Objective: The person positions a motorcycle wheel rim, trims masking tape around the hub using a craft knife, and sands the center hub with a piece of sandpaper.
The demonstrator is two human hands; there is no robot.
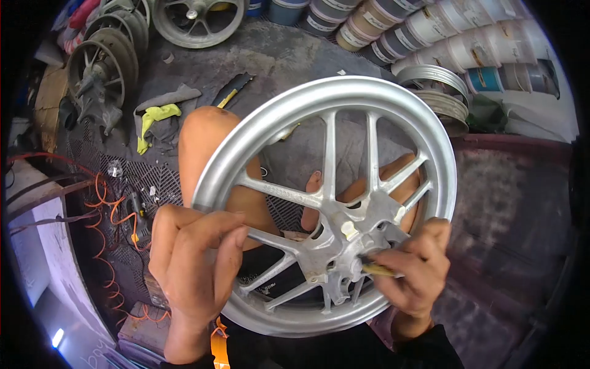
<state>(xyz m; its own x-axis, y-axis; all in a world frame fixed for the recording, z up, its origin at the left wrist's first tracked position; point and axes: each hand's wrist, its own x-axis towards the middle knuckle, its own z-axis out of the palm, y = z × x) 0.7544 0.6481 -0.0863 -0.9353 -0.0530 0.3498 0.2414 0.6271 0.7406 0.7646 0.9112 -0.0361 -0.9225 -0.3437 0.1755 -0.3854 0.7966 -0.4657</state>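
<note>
A bare silver motorcycle wheel point(332, 189) is tilted towards me over my lap, its spokes meeting at a cast hub point(350, 246). On the left side, my left hand point(200, 258) is closed on the wheel, with thumb and forefinger pinching around a spoke by the rim. My right hand point(415, 270) reaches over the lower right of the rim. Its closed fingers grip a small, thin yellow and dark piece point(380, 269) against the hub; blur and the fingers hide what kind of piece it is.
More wheels point(200, 21) stand at the back, with a wheel stack point(433, 89) on the right. Paint buckets point(467, 52) line the back right. Grey and yellow cloths point(161, 117) and a black-and-yellow tool point(233, 90) lie ahead. An orange coiled hose point(101, 246) runs down the left.
</note>
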